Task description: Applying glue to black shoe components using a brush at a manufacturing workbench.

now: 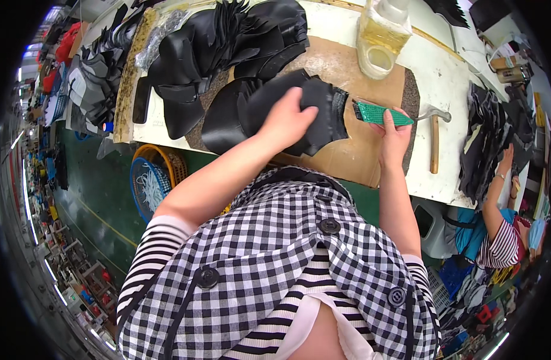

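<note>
The left hand point(285, 122) is resting on a stack of black sheet pieces point(330, 102), its thumb spreading away from the visible forefinger; whether the remaining fingers are spreading or pressing together cannot be told. The stack is lying beneath these fingers and extending to both sides of them. The right hand point(395, 135) is pinching a green tool point(377, 113) between thumb and fingers, its dark tip pointing leftward from them, near the stack. A hammer point(434, 144) is lying just right of those fingers.
</note>
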The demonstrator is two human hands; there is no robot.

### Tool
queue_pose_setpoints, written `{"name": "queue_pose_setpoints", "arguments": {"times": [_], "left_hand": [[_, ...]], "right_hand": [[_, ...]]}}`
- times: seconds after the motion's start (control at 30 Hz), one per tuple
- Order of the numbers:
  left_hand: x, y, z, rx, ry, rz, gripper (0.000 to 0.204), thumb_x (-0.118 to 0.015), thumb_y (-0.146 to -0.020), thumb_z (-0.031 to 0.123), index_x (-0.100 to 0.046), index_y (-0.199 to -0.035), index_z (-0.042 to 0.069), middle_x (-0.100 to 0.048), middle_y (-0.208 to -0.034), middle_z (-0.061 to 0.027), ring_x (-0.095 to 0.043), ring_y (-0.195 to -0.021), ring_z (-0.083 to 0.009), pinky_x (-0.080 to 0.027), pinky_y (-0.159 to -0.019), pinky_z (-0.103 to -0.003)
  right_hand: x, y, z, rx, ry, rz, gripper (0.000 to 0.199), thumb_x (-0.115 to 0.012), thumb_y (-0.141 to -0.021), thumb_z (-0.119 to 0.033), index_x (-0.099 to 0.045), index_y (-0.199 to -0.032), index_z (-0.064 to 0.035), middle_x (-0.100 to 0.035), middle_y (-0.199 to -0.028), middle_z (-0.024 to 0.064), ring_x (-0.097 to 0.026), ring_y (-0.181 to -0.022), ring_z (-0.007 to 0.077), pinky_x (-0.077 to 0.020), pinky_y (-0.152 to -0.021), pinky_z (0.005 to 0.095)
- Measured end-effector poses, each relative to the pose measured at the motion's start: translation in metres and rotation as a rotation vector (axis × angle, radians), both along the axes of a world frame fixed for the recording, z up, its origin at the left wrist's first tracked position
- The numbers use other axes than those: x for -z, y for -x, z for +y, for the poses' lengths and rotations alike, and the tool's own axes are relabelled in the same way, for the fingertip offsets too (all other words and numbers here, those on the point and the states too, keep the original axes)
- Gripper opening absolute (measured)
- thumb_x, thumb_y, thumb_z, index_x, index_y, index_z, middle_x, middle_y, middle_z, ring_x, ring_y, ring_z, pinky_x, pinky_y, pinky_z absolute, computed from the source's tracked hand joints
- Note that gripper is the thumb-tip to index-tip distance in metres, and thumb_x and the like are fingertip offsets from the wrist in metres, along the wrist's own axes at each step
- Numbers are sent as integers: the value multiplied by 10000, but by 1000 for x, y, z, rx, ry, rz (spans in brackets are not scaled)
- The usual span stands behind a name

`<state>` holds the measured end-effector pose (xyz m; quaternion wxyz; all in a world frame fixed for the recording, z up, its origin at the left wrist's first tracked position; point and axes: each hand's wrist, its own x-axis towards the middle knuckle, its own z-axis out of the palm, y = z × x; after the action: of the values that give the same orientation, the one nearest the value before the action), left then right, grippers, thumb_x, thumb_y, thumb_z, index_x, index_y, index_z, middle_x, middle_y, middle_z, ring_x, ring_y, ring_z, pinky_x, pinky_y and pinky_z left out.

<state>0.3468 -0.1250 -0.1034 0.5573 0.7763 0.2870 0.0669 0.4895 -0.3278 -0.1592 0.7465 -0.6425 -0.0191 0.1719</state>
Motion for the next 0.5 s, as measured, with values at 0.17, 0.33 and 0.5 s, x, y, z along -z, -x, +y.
{"name": "queue_pose_setpoints", "arguments": {"times": [0.17, 0.33, 0.5], "left_hand": [[41, -38, -12, 58, -238, 277, 314, -645, -814, 176, -513, -980, -55, -616, -893, -218, -617, -853, -313, -482, -747, -370], [39, -38, -7, 144, -245, 345, 344, -645, -812, 189, -501, -990, -67, -604, -892, -244, -614, -854, -360, -483, -757, -394], [35, -38, -4, 202, -138, 376, 309, -606, -822, 115, -451, -983, -98, -592, -928, -298, -603, -907, -414, -493, -790, -426]], "right_hand": [[-8, 10, -4, 45, -1, -7, 328, -613, -898, -129, -428, -1148, -24, -558, -1011, 107, -621, -851, 190, -581, -692, 323], [-12, 26, 29, -60, 104, -33, 292, -642, -858, -72, -480, -1101, -62, -594, -980, 96, -618, -852, 169, -556, -644, 291], [-3, 27, 54, -69, 383, -441, 175, -645, -846, -96, -572, -1002, -63, -644, -925, 125, -649, -779, 240, -511, -640, 328]]}}
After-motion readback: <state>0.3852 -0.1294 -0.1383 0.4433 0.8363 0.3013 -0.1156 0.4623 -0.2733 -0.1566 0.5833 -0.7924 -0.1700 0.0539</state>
